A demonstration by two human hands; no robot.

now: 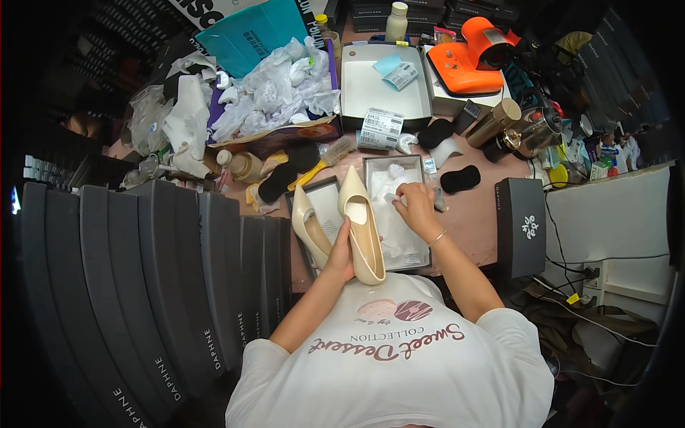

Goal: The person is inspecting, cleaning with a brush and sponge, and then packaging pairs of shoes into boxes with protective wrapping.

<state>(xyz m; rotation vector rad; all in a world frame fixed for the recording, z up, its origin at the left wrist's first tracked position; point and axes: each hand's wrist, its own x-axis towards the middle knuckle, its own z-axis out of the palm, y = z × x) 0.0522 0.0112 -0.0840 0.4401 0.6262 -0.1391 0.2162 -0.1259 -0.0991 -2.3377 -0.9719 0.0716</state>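
Note:
My left hand [342, 251] grips a cream pointed-toe pump [361, 227] by its rear part, toe pointing away from me. A second cream pump [309, 228] lies just left of it, over a grey box lid [326, 194]. My right hand [414, 205] pinches white tissue paper [392, 217] inside an open grey shoe box [422, 165] on the pinkish table [474, 210]. The hand's fingers are bent down into the paper.
A row of dark grey shoe boxes [143, 285] stands at my left. One more dark box [519, 227] sits at the right. Behind are a pile of crumpled white paper [278, 89], an open white box [371, 89], a brush [325, 160], black pads [460, 178] and an orange device [474, 60].

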